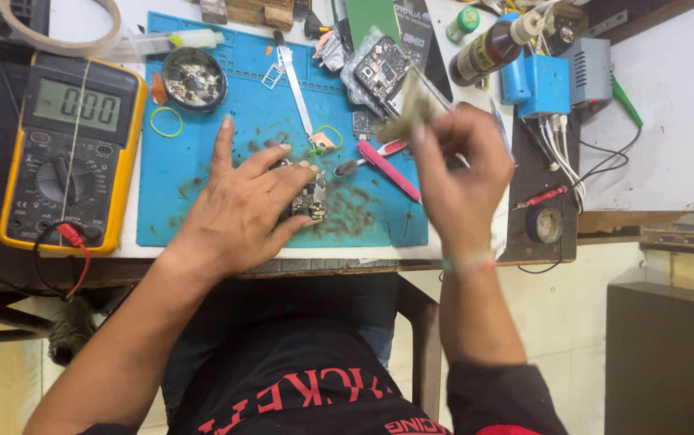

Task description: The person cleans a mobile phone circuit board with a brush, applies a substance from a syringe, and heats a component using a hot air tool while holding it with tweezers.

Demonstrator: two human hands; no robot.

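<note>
A: What is seen nearest the front edge of the bench?

B: A small circuit board (311, 201) is pinned flat on the blue mat (202, 217) by the left hand (242, 211), pressed between thumb and fingers, the index finger stretched away toward the far side. The board lies close to the mat's near edge; its long axis appears to run from near to far, though most of it is covered by the fingers.

A: And the right hand?

B: The right hand (458, 176) is raised above the mat's right edge, and a blurred greenish scrap (409, 113) is pinched at its fingertips. What the scrap is cannot be told. It is angled up and toward the far left.

A: How much open room is left?

B: A bare patch of mat is found left of the left hand, up to the yellow meter (71, 153) lying beside the mat's left edge. To the right, the room is narrowed by a pink-handled tool (391, 167) lying slantwise, its tip toward the board.

A: Farther back?

B: A metal strip (297, 89) is laid almost near to far, a round tin (194, 78) sits by the far left corner, and a phone board (381, 68), a brown bottle (488, 50) and a blue box (544, 84) are crowded along the far right.
</note>
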